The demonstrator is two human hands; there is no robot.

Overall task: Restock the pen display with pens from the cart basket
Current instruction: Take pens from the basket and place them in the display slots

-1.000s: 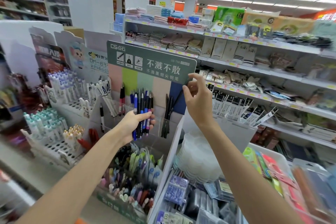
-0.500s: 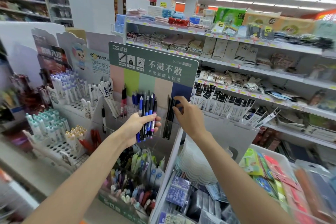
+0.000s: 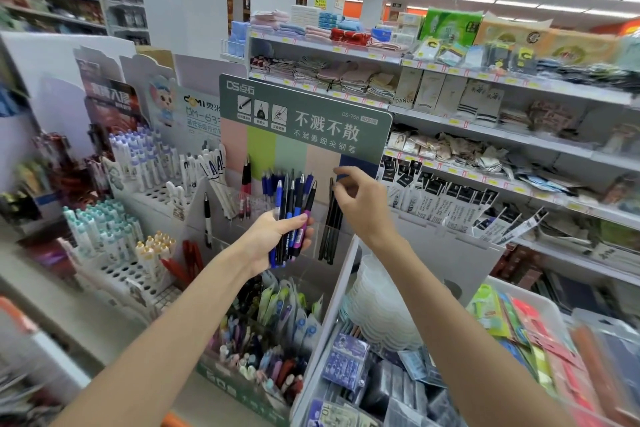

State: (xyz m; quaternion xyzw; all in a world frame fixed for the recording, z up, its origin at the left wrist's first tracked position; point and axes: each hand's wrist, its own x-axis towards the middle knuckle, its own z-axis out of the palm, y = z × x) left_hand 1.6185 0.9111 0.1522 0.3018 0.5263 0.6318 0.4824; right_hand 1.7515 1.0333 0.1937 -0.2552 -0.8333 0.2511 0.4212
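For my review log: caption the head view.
Restocking: left hand grips a pen bundle at the pen display; right hand at black pens.

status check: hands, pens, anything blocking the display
Left hand grips a bundle of pens. Right hand at the tops of the black pens in the display, grip unclear. Nothing between hands and display.

two hands (image 3: 273, 236) (image 3: 363, 208), one pen bundle (image 3: 294, 204), one pen display (image 3: 304, 114)

Left hand (image 3: 273, 236) grips pens (image 3: 294, 201); right hand (image 3: 363, 201) raised, fingers (image 3: 349, 173) curled.
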